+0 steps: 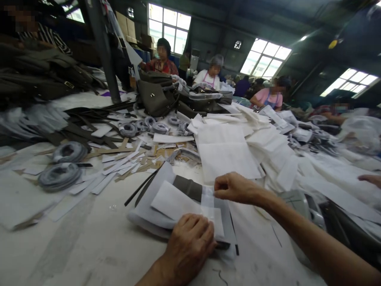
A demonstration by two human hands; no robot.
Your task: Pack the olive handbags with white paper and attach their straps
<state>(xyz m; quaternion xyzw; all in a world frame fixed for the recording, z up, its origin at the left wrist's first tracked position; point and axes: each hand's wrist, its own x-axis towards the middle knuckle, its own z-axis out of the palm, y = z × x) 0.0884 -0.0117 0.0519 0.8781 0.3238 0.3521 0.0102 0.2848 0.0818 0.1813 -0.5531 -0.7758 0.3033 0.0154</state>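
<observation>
On the table in front of me lies a dark olive bag (188, 187), partly covered by translucent grey-white wrapping (149, 210). A white paper sheet (175, 201) lies across its top. My left hand (192, 242) rests on the near edge, fingers bent together and pressing down paper and wrapping. My right hand (233, 187) is closed in a pinch at the far edge, on the end of a clear tape strip (207, 200) that crosses the bag and paper. Thin dark straps stick out at both sides of the bundle.
Beyond the bundle lies a stack of white sheets (226, 151). Wrapped coiled straps (59, 176) and cardboard scraps (119, 169) are on the left. Dark bags (154, 97) are piled at the back, with several co-workers behind. A tape dispenser (303, 210) stands beside my right forearm.
</observation>
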